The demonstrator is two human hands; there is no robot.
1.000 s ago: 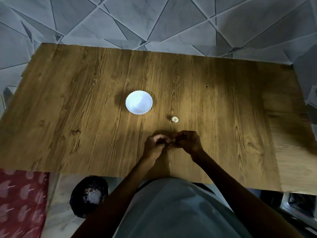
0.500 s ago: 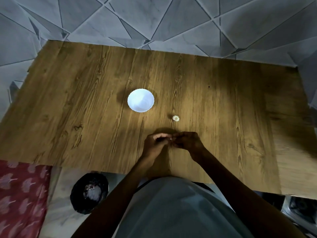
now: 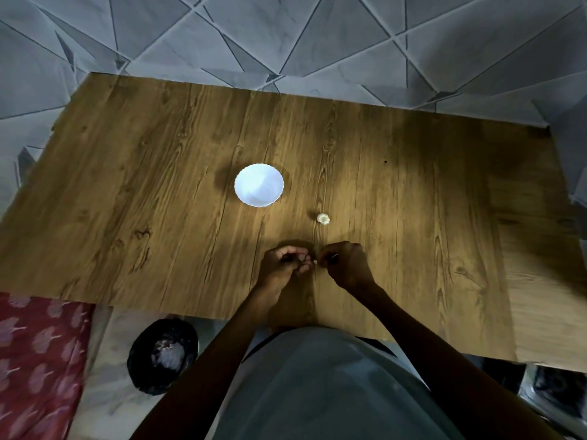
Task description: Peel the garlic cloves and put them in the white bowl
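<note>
Left hand [image 3: 284, 266], fingers curled, cups a small pale garlic clove [image 3: 314, 262] just above the brown wood-grain table [image 3: 158, 201], close to its near edge, about centre. Right hand [image 3: 347, 265] meets it fingertip to fingertip and pinches at the clove's right end. Only a pale speck shows between the hands; fingers hide the rest. A thin dark line crosses the right hand's knuckles: tool or shadow, cannot tell.

Step in hand, by my reading: peeling, skin being worked off the clove. How much skin is off is too small and dim to tell.

Second piece of garlic, a small whitish lump [image 3: 323, 219], lies on the table just beyond the hands, slightly right, touching neither. Looks unpeeled, not certain.

Round white scallop-rimmed bowl [image 3: 259, 185] stands upright farther off, left of the lump, well apart from the hands. No clove shows inside; the interior reads plain white.

Round black bin [image 3: 139, 373] sits on the floor at near left, below the table's near edge. Pale stuff lies in it, perhaps peelings; cannot tell.

Next move, as I judge it: strip the skin free, then carry the bare clove far and left and drop it over the bowl's rim. That calls for a firm pinch on a small slippery thing, with loose skin kept out of the bowl.
</note>
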